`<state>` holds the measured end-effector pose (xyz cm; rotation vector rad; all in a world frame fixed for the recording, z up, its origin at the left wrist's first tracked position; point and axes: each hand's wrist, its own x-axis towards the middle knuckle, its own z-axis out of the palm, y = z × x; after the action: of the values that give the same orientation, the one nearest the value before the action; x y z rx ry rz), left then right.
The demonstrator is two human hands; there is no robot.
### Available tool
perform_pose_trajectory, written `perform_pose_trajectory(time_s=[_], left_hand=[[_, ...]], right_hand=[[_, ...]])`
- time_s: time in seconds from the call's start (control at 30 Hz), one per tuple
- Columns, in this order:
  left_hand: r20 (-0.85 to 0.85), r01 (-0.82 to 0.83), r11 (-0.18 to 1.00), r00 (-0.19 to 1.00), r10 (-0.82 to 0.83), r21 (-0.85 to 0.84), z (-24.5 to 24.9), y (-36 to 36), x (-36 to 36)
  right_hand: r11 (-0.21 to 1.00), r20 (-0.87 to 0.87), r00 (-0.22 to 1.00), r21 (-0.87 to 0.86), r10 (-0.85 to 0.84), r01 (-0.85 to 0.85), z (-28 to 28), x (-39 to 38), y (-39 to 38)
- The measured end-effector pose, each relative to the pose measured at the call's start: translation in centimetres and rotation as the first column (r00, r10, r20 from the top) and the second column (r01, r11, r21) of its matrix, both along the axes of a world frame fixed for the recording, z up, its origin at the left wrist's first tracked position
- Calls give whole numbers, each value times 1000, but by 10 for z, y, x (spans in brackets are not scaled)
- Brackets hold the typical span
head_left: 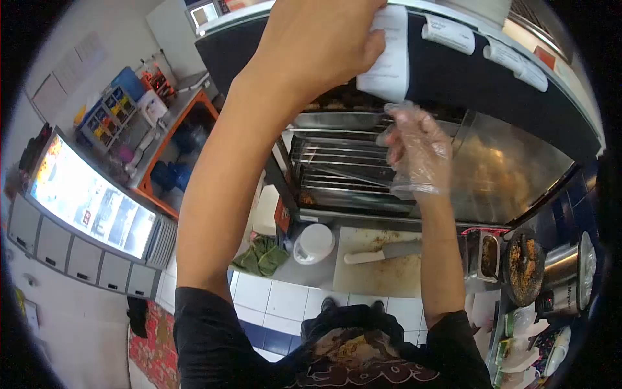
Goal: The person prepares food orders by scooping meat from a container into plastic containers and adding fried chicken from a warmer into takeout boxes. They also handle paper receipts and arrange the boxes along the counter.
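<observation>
My left hand (330,39) is raised at the top of the view, bare, against the front of the dark canopy of a food warmer cabinet. Its thumb side lies beside a hanging white printed paper slip (392,61); the fingertips are cut off or hidden, so a grip cannot be made out. My right hand (418,146) wears a clear plastic glove. Its fingers are loosely bent and apart, with nothing visible in them, in front of the cabinet's metal racks (343,152). Below lies a knife (382,253) on a stained cutting board (350,279).
A white round-topped kitchen scale (316,243) and a green cloth (262,256) sit left of the board. At right are a metal food container (489,253), a dark bowl of food (523,269) and a steel pot (560,275). A lit display (91,204) stands far left.
</observation>
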<state>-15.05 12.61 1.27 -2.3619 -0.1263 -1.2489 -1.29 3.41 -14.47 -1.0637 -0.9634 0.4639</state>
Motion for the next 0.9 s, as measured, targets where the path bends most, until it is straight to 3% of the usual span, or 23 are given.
perform_pose_trajectory(time_s=[0.1,0.13,0.23,0.27,0.33,0.43,0.5,0.57,0.73,0.83,0.9], left_hand=[[24,-127,985,992,125,114,-10,-1,3],[14,-164,977,986,164,134,-10,-3,4],[84,-194,959,980,180,207,-16,2,4],[7,-240,962,970,241,129,-15,-2,3],[-6,-206,975,978,207,83,-13,-3,1],[-43,-199,980,979,200,27,-9,-6,0],[-63,-209,978,976,209,6,-9,-6,0],[-78,-209,978,975,210,12,-11,-5,-1],[-57,-190,982,980,191,21,-12,-6,-2],[-40,-190,982,981,191,10,-14,-4,0],[-28,-200,980,979,200,7,-14,-5,0]], right_hand=[[997,-93,995,-65,37,-43,-11,3,-10],[990,-59,998,-143,-24,15,-16,3,-16],[968,-41,999,-248,18,-28,-63,10,-28],[951,-37,998,-305,44,-53,-83,13,-33],[928,-129,985,-338,119,-156,-133,19,-36],[917,-12,989,-374,148,-141,-157,18,-56],[871,-221,970,-453,98,-191,-166,16,-65],[896,-139,987,-426,76,-129,-181,20,-70],[898,-400,913,-368,80,-240,-173,23,-78],[924,-439,892,-286,108,-253,-173,21,-79],[912,-392,915,-333,97,-239,-181,22,-77]])
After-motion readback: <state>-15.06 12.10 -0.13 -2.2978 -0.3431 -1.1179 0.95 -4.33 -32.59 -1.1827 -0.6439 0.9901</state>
